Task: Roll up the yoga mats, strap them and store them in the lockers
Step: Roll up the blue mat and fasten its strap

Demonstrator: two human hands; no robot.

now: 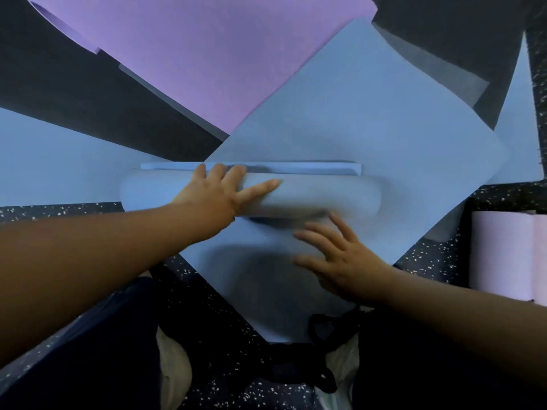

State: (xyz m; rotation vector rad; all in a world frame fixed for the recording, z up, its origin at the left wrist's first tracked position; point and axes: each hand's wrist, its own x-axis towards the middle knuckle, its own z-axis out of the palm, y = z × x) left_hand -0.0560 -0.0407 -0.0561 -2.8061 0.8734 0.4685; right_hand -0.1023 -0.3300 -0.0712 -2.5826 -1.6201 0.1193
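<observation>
Both forearms reach out: the left hand [220, 190] presses flat on the blue mat's roll [310, 196], the right hand [337, 258] hovers spread, holding nothing. Soft, springy foam probably unrolls unless held at the roll's middle.

text: none legible | labels/brands: none — mats and floor carry no readable marks | numbers: none

looks like a gym / fitness studio floor: dark speckled rubber flooring [429, 258], the kind used in gyms. several foam exercise mats spread out and overlapping on it: blue mat [370, 119], purple mat [201, 54], dark mat [74, 93], plus a pale pink rolled mat [509, 255] at the right edge
</observation>
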